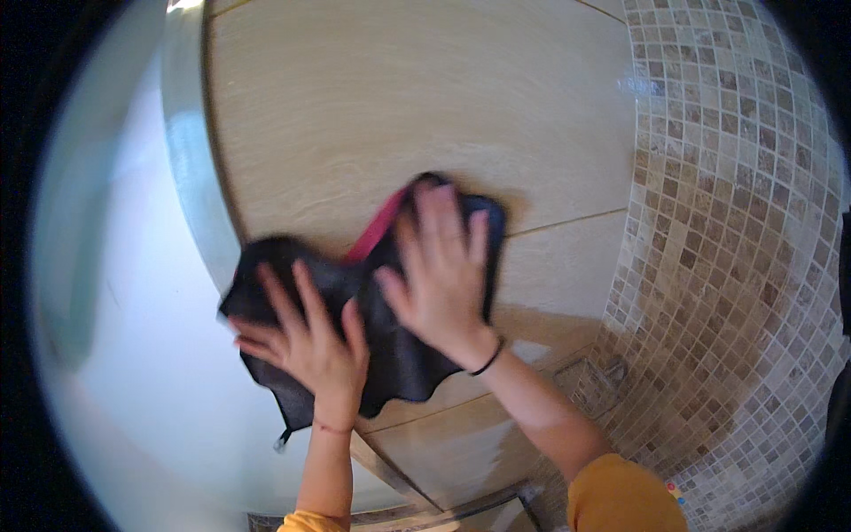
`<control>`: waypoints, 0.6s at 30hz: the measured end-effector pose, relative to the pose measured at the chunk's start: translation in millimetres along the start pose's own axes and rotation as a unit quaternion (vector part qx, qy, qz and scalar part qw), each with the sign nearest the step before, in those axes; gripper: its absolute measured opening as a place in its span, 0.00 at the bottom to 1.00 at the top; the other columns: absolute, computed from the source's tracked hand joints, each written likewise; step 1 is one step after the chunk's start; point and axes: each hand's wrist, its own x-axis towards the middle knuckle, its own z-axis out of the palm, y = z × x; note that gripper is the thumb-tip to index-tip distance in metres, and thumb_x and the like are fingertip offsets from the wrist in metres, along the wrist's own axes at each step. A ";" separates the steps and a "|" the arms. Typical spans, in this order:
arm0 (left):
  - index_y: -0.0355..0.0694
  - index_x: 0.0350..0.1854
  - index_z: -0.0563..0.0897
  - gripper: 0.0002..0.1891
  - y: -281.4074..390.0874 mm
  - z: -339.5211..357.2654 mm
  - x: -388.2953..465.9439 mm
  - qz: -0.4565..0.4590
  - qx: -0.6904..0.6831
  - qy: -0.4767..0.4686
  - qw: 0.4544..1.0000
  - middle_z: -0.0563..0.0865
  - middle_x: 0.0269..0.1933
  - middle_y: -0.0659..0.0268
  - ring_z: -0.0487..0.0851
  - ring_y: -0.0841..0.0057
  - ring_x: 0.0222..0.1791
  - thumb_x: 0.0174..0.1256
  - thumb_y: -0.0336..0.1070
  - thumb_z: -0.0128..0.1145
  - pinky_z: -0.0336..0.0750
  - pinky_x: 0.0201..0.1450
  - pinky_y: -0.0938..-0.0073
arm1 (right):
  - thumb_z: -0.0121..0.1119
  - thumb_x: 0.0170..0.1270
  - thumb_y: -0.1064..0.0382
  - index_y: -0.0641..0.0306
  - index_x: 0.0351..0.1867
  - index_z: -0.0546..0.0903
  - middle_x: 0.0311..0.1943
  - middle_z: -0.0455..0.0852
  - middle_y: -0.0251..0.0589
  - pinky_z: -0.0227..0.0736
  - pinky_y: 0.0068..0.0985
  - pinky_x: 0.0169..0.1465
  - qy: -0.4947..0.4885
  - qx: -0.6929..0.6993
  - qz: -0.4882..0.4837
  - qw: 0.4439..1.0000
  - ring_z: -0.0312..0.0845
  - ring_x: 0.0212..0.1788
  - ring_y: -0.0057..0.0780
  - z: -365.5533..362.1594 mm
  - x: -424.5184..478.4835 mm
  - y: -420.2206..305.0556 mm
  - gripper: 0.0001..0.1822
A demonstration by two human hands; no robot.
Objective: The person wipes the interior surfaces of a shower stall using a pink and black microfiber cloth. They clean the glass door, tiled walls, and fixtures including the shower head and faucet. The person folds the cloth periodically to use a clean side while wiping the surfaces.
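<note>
A dark cloth (392,359) with a pink underside (376,231) lies spread against the beige tile surface (412,100). My left hand (319,352) presses flat on its left part, fingers splayed. Higher up, on the cloth's right part, rests my right hand (447,286), palm down and slightly blurred, with a dark band on the wrist. Neither hand has its fingers wrapped around the cloth. A small loop (283,440) hangs from its lower left corner. The left edge of the cloth overlaps a pale metal strip (189,153).
On the left is a frosted, light panel (166,346) beside the metal strip. Brown and beige mosaic tiles (705,233) cover the right side. A wire holder (592,382) sits near the mosaic, lower right. Small coloured items (675,492) show below it.
</note>
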 end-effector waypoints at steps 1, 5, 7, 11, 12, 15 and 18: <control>0.44 0.70 0.62 0.32 -7.1 0.7 -16.4 0.006 0.056 -0.010 0.998 0.53 0.74 0.52 0.42 0.32 0.69 0.67 0.55 0.43 0.30 0.66 0.33 | 0.56 0.55 0.46 0.62 0.62 0.70 0.70 0.55 0.52 0.38 0.57 0.68 -0.014 0.043 -0.028 0.999 0.46 0.73 0.49 5.0 -1.1 -12.6 0.35; 0.40 0.69 0.62 0.30 -2.0 12.7 -55.1 -0.025 -0.003 -0.026 0.999 0.51 0.72 0.41 0.46 0.30 0.68 0.71 0.53 0.34 0.30 0.65 0.32 | 0.57 0.54 0.48 0.51 0.62 0.72 0.70 0.59 0.38 0.57 0.41 0.58 -0.020 0.090 -0.105 0.990 0.63 0.64 0.31 9.8 -13.0 -15.6 0.32; 0.37 0.64 0.66 0.28 10.4 18.7 -66.9 0.002 -0.015 -0.041 0.999 0.51 0.71 0.39 0.47 0.30 0.67 0.71 0.53 0.33 0.30 0.64 0.30 | 0.56 0.54 0.48 0.49 0.61 0.74 0.70 0.60 0.38 0.59 0.36 0.52 -0.018 0.087 -0.101 0.991 0.65 0.60 0.30 8.6 -19.2 -5.1 0.30; 0.36 0.67 0.63 0.33 60.2 36.3 -76.9 0.051 -0.080 -0.050 0.994 0.54 0.70 0.38 0.58 0.30 0.60 0.69 0.57 0.35 0.32 0.64 0.28 | 0.56 0.52 0.48 0.52 0.62 0.72 0.70 0.60 0.42 0.56 0.42 0.57 -0.018 0.037 0.001 0.999 0.59 0.67 0.35 -7.1 -46.7 40.8 0.33; 0.36 0.68 0.62 0.35 74.7 35.3 -76.0 0.045 -0.087 -0.071 0.993 0.56 0.70 0.38 0.61 0.30 0.58 0.67 0.59 0.38 0.34 0.63 0.28 | 0.55 0.52 0.49 0.55 0.61 0.72 0.70 0.59 0.44 0.55 0.44 0.59 -0.010 0.019 0.028 0.999 0.57 0.69 0.38 -10.2 -54.2 54.0 0.33; 0.41 0.68 0.64 0.33 125.9 35.4 -76.1 0.086 -0.108 -0.127 0.982 0.57 0.71 0.45 0.50 0.32 0.67 0.65 0.56 0.45 0.31 0.65 0.30 | 0.51 0.54 0.52 0.66 0.61 0.70 0.69 0.57 0.53 0.45 0.54 0.66 0.063 -0.011 0.097 0.993 0.48 0.72 0.48 -12.0 -86.0 103.7 0.32; 0.45 0.67 0.67 0.33 178.6 42.9 -83.7 0.165 -0.191 -0.132 0.959 0.67 0.64 0.47 0.58 0.33 0.63 0.63 0.56 0.50 0.43 0.62 0.28 | 0.48 0.57 0.52 0.72 0.64 0.64 0.70 0.56 0.56 0.37 0.54 0.70 0.159 -0.041 0.177 0.970 0.46 0.72 0.53 -10.9 -130.0 162.8 0.35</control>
